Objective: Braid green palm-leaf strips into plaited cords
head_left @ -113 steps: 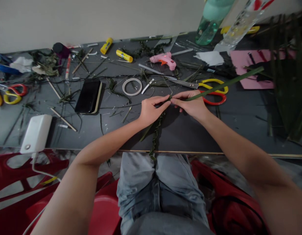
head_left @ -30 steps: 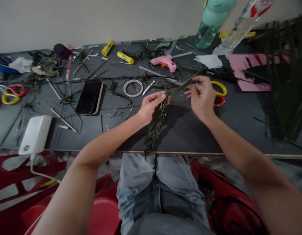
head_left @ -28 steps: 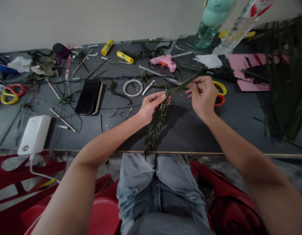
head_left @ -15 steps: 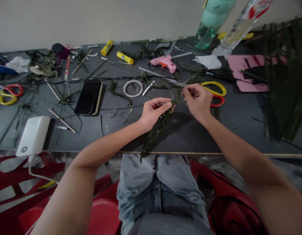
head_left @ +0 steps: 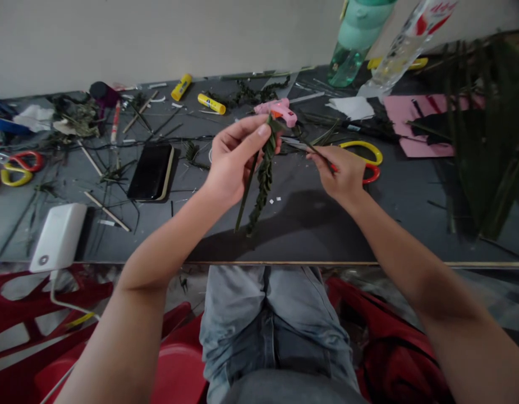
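My left hand (head_left: 232, 160) is raised above the dark grey table (head_left: 309, 224) and pinches the top of a braided green leaf strip (head_left: 261, 185), which hangs down from my fingers. A thin loose leaf strand (head_left: 315, 150) runs from the braid's top to my right hand (head_left: 343, 174), which is closed on its end just in front of the yellow and red scissors (head_left: 366, 160).
On the table lie a black phone (head_left: 151, 171), a white power bank (head_left: 57, 237) at the front edge, a pink glue gun (head_left: 278, 111), yellow glue sticks (head_left: 211, 103), pink paper (head_left: 419, 120), palm leaves (head_left: 486, 140) at right, two bottles (head_left: 356, 45) at the back, and leaf scraps.
My left hand has lifted the braid up off the table and toward the back. My right hand has folded the loose strand down and moved closer to the scissors.
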{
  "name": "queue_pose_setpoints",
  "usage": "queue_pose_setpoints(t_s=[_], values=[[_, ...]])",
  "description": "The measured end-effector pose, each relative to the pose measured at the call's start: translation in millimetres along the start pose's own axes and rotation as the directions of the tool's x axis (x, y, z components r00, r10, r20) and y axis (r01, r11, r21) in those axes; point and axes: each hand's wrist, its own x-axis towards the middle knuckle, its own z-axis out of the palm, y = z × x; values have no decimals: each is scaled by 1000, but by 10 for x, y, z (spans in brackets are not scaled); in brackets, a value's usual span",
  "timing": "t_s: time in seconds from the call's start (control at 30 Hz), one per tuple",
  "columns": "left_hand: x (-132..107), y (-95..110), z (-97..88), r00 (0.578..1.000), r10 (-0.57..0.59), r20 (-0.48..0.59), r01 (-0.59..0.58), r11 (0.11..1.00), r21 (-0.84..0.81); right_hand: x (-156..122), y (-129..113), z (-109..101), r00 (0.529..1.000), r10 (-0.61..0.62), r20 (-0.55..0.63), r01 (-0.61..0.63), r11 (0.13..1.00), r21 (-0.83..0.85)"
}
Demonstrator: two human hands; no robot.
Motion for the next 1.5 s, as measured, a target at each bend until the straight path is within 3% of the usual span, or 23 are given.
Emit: queue_pose_setpoints(t_s=[0.1,0.2,0.33,0.4,0.47,0.57,0.67,0.8,0.97,1.13,1.23,1.37,1.5], values=[[27,202,30,995,41,87,-50,994,93,9,-34,-45,996,23,-92,-29,998,-61],[8,331,55,985,9,173,-41,983,181,5,-24,-45,985,65,-158,-75,996,-56],[-35,378,64,949,117,291,-146,986,78,6,30,-31,972,134,-193,-129,991,38],[-49,374,68,950,151,273,-176,982,69,15,34,-20,966,133,-221,-106,986,126],[-49,360,72,971,101,218,-132,982,132,22,13,7,963,150,-224,-92,964,249],[-23,337,68,983,-20,180,-21,975,221,17,-43,86,955,266,-131,-180,870,458],[3,355,54,957,-84,277,12,967,254,-7,-89,169,936,352,2,-283,750,598],[18,472,56,912,-87,402,-17,969,248,-16,-137,173,906,406,120,-376,642,668],[33,642,73,921,-52,387,-52,966,254,67,-241,20,839,500,214,-468,463,753],[-1,729,73,939,-36,341,-76,947,312,145,-413,-65,800,426,423,-569,312,761],[-10,695,39,923,-67,378,-47,957,285,158,-451,-14,812,361,459,-576,367,730],[-6,589,-1,862,-111,494,1,976,219,203,-334,90,892,331,309,-450,584,676],[-35,442,33,848,-226,480,145,969,200,299,-160,128,912,344,223,-402,644,651]])
